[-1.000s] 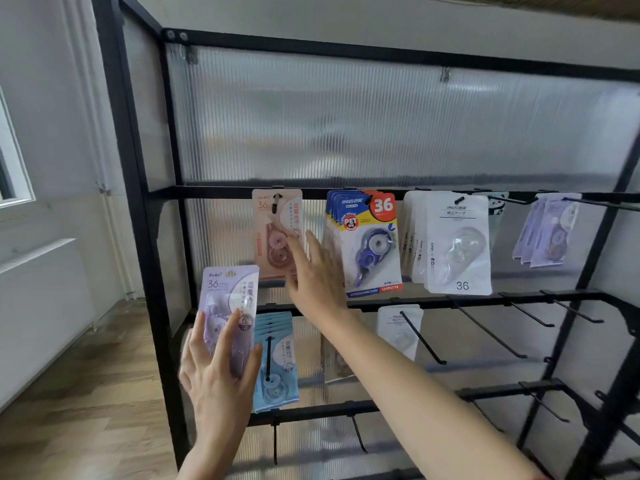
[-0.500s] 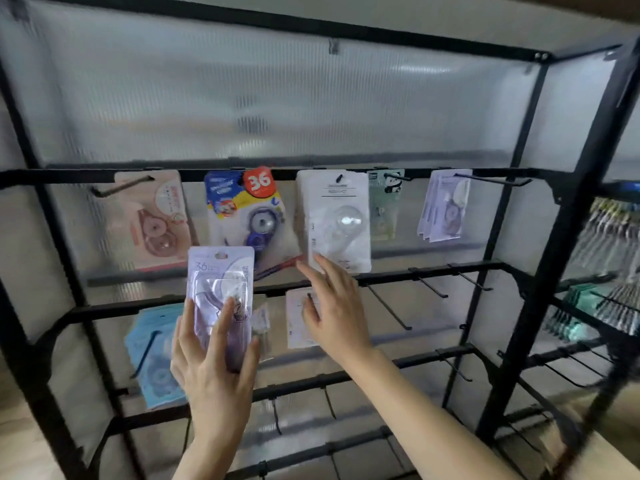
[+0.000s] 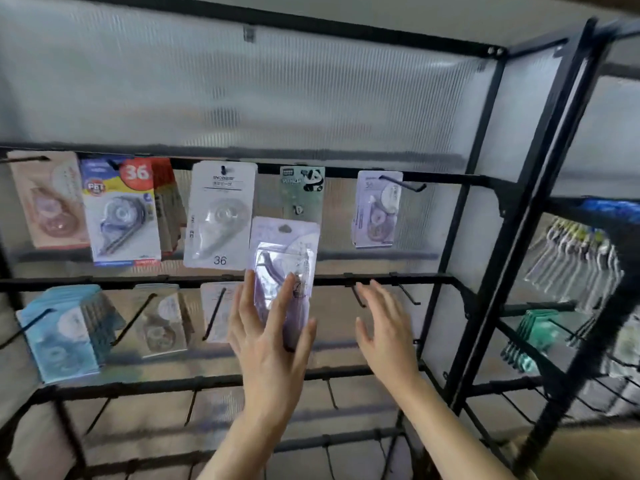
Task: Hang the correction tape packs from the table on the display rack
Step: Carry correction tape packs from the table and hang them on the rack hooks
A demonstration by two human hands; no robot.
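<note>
Right now your left hand (image 3: 270,351) grips a lilac correction tape pack (image 3: 284,251) by its lower half, fingers laid over the blister front and thumb at its right edge, holding it upright in front of the display rack (image 3: 462,271). The pack's top overlaps the bottom of the green panda pack (image 3: 302,192) and sits just right of the white pack (image 3: 220,216) marked 36, both hanging from the top rail (image 3: 339,172). Your right hand (image 3: 388,337) is empty, fingers spread and relaxed, fingertips up by the second rail (image 3: 429,279), apart from the left hand. Further right on the top rail a matching lilac pack (image 3: 377,209) hangs on its hook
</note>
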